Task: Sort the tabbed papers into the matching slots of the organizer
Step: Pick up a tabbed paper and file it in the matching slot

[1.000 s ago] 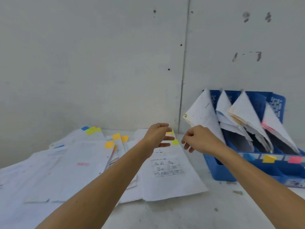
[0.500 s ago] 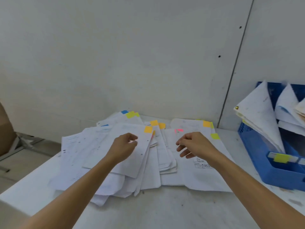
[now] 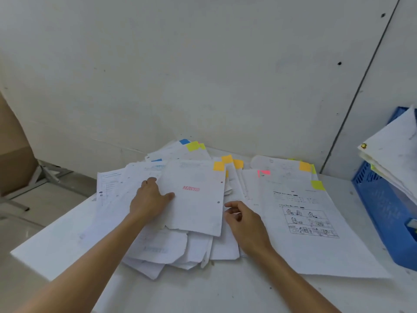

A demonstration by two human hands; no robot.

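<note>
REJECTED sheet [image 3: 198,199], orange tab [image 3: 218,166] at its upper right, lies between the hands: left hand [image 3: 147,203] thumb on its left edge (grip unclear), right hand [image 3: 243,222] loosely curled, empty, beside its right edge.

View: single head-worn wide-angle camera.
Facing: forward and down onto the table [image 3: 225,290], wall [image 3: 203,75] across the upper frame.
Nearness: close above the paper pile [image 3: 198,211], centre frame.
Cropped: blue organizer [image 3: 383,211] at right edge.

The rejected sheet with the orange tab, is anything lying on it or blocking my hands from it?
Nothing visible. The REJECTED sheet tops the pile; the left hand touches its left edge and the right hand sits just beside its right edge.
</note>
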